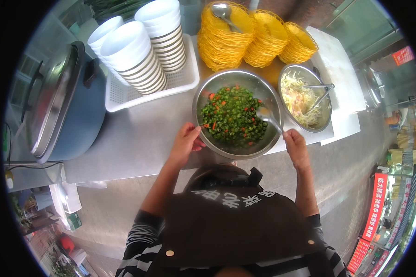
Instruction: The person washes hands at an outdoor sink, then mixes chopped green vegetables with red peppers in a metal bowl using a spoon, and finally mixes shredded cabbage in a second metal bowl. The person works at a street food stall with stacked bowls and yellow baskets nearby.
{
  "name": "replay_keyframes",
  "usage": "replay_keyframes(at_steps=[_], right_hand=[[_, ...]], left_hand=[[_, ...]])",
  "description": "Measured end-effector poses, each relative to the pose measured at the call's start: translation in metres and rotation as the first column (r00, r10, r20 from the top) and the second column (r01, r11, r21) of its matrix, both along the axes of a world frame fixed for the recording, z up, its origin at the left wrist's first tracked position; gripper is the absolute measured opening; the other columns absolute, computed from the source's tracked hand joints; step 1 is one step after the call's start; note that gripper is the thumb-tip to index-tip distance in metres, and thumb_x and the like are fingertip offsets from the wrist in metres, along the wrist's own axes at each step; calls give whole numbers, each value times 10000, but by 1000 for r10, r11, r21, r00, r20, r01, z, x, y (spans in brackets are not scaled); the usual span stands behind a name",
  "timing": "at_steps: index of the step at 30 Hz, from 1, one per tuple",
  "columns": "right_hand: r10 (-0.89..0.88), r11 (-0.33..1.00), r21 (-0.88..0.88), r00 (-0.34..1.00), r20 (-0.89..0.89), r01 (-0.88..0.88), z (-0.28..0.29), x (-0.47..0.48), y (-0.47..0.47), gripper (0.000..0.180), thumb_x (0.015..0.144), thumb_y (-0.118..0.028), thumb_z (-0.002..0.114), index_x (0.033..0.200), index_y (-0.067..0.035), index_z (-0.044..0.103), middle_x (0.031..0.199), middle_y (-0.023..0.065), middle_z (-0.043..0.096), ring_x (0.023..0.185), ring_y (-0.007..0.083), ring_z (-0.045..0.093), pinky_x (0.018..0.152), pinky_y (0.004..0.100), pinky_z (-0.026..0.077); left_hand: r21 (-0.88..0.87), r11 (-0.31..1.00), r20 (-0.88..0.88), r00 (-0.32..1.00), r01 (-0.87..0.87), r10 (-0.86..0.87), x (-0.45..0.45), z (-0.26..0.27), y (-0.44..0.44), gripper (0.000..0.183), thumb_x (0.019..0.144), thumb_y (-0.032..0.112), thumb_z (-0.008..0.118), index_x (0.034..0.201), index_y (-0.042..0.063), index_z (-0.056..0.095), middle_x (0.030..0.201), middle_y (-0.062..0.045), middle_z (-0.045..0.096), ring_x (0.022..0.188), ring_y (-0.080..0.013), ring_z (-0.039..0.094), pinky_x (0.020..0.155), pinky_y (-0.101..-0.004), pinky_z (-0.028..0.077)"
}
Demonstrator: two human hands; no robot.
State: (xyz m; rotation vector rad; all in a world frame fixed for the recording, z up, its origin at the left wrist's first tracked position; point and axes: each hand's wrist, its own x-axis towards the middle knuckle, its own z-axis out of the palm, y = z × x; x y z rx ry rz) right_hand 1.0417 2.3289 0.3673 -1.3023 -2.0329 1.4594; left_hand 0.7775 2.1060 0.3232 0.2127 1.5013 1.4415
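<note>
A large stainless steel bowl (237,154) stands in front of me at the counter's edge. It holds sliced green peppers (232,114) with red pieces among them, in liquid. My left hand (188,142) grips the bowl's left rim, thumb on top. My right hand (295,145) holds a metal spoon (272,119) by its handle at the bowl's right rim; the spoon's head is over the right side of the peppers. To the right, a smaller steel bowl (282,100) contains pale shredded vegetables (300,100), with metal tongs (324,90) resting in it.
Stacked white bowls (138,59) stand in a white plastic basket (152,100) at back left. Yellow woven baskets (225,41) are stacked behind the steel bowl, a spoon (223,14) in one. A blue-grey cooker (79,110) is at left; a white foam box (339,72) at right.
</note>
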Motion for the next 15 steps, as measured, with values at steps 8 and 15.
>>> replay_keyframes(at_steps=[8, 15], right_hand=[[-11, 949, -313, 988, -152, -38, -27, 26, -10, 233, 929, -204, 529, 737, -73, 541, 586, -84, 386, 525, 19, 333, 466, 200, 275], [-17, 942, -333, 988, -155, -36, -21, 24, -11, 227, 935, -231, 522, 763, -83, 532, 568, -74, 397, 496, 15, 319, 443, 181, 244]], left_hand=[[2, 999, -34, 999, 32, -32, -2, 4, 3, 155, 935, 219, 513, 970, 70, 489, 830, -47, 601, 665, -122, 601, 585, -248, 465], [-7, 999, -45, 998, 39, -40, -1, 3, 3, 163, 931, 225, 515, 955, 66, 486, 815, -46, 603, 659, -123, 600, 585, -250, 471]])
